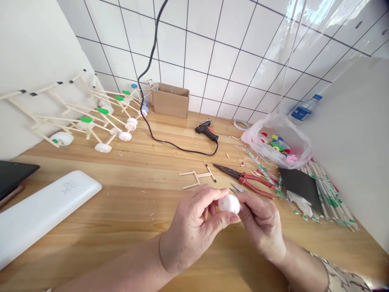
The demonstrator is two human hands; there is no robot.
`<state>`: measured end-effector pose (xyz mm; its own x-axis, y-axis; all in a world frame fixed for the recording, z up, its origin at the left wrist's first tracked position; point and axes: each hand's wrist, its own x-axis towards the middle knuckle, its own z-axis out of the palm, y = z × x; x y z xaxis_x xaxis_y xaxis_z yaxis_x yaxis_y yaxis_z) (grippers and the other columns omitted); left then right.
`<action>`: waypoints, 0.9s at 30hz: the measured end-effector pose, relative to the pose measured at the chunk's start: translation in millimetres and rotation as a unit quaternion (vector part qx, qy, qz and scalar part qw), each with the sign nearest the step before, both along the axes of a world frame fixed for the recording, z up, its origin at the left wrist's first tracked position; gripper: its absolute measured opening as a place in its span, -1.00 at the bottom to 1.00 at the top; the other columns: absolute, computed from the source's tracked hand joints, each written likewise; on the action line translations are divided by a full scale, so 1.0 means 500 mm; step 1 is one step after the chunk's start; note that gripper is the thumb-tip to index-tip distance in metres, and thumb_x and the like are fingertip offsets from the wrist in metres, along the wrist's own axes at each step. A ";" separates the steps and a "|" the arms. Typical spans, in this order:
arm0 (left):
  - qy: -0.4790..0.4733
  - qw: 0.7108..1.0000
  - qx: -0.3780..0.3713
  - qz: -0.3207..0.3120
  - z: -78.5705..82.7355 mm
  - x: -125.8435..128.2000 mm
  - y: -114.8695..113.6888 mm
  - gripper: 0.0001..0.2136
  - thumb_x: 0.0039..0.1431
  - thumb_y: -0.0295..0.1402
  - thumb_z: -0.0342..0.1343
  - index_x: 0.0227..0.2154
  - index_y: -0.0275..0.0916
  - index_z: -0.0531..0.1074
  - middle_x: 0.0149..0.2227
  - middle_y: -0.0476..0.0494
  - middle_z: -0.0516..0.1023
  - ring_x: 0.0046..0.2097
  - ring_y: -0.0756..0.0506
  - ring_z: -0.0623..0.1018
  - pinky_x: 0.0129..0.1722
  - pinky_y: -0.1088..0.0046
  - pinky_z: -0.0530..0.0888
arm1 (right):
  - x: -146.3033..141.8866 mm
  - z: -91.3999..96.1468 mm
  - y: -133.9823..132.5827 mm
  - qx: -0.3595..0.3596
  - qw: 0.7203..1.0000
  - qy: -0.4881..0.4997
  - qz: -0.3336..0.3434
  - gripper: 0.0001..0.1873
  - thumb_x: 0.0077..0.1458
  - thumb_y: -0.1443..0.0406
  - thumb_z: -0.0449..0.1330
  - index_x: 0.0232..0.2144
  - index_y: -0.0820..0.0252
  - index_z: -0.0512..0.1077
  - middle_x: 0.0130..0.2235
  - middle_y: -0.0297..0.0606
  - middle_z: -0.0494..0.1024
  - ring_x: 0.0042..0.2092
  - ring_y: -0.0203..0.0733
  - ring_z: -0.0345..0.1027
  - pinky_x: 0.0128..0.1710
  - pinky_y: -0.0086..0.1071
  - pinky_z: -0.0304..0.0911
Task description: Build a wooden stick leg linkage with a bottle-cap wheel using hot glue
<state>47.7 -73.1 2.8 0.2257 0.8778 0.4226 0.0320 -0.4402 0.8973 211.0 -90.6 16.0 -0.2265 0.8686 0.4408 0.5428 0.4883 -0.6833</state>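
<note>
My left hand pinches a small white round cap between thumb and fingers, just above the wooden table. My right hand is closed at the cap's right edge, its thumb and forefinger pressed against it. Whether the right fingers also hold something small is hidden. Beyond the hands lies a little frame of thin wooden sticks with dark tips at one end. Red-handled pliers rest behind the right hand, and a partly covered pair of metal blades shows beside them.
Several stick-built models with white wheels stand at the left. Behind are a cardboard box and a glue gun with a black cord. On the right are a plastic bag of colourful pieces, wrapped sticks and a bottle. A white slab lies front left.
</note>
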 end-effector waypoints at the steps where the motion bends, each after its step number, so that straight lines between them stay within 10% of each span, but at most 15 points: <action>1: 0.011 1.000 0.016 0.000 -0.001 -0.001 0.002 -0.73 0.03 -0.27 0.24 -0.22 -0.29 0.47 -0.45 -0.07 0.48 -0.46 0.01 0.43 -0.46 0.49 0.46 | 0.001 -0.001 0.003 0.001 1.000 -0.005 -0.003 -0.81 0.13 0.45 0.06 -0.37 0.16 0.45 -0.54 -0.33 0.46 -0.53 -0.29 0.31 -0.53 -0.46 0.22; 14: -0.026 0.994 -0.099 -0.040 0.006 0.006 -0.009 -0.86 0.00 -0.37 0.24 -0.40 -0.30 0.43 -0.53 0.00 0.46 -0.53 0.05 0.41 -0.55 0.57 0.41 | 0.000 0.003 0.000 0.152 0.981 -0.123 -0.002 -0.83 0.02 0.50 0.03 -0.42 0.18 0.36 -0.60 -0.30 0.37 -0.61 -0.28 0.18 -0.61 -0.42 0.09; 23: 0.022 0.997 -0.048 -0.052 0.010 -0.007 -0.011 -0.85 0.01 -0.34 0.22 -0.38 -0.28 0.43 -0.54 -0.04 0.46 -0.53 0.02 0.36 -0.55 0.51 0.33 | -0.007 0.024 -0.013 -0.187 0.980 0.058 0.033 -0.73 0.16 0.33 0.06 -0.57 0.23 0.38 -0.60 -0.33 0.40 -0.55 -0.32 0.24 -0.53 -0.49 0.20; 27: -0.009 0.993 -0.092 -0.078 0.016 -0.005 -0.011 -0.88 0.00 -0.37 0.22 -0.42 -0.29 0.42 -0.56 -0.02 0.44 -0.54 0.04 0.32 -0.56 0.53 0.30 | -0.005 0.024 -0.016 -0.155 0.986 0.056 0.038 -0.76 0.16 0.36 0.05 -0.51 0.23 0.43 -0.58 -0.34 0.41 -0.55 -0.33 0.24 -0.54 -0.51 0.17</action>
<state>45.4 -78.7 10.9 0.3578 0.8955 0.2646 -0.0408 -0.2681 0.9625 208.6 -98.9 28.1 -0.2619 0.9477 0.1822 0.4249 0.2827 -0.8600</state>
